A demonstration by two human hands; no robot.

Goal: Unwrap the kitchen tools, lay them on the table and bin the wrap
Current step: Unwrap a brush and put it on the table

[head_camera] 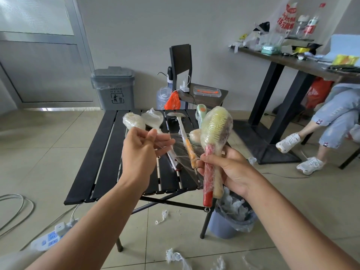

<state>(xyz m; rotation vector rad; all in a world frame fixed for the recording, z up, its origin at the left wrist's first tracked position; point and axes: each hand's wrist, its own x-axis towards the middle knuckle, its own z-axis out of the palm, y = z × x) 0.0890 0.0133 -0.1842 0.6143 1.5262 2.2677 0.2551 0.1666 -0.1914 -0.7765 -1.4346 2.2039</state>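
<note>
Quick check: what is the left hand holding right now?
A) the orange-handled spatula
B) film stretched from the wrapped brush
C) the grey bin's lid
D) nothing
B: the left hand pinches the film pulled taut from the wrapped brush that the right hand grips.

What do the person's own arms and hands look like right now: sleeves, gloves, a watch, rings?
The left hand and right hand wear no gloves and no visible rings. The left forearm and right forearm are uncovered, with no watch or band at either wrist. Pale fabric in the bottom-left corner may be a sleeve; I cannot tell.
</note>
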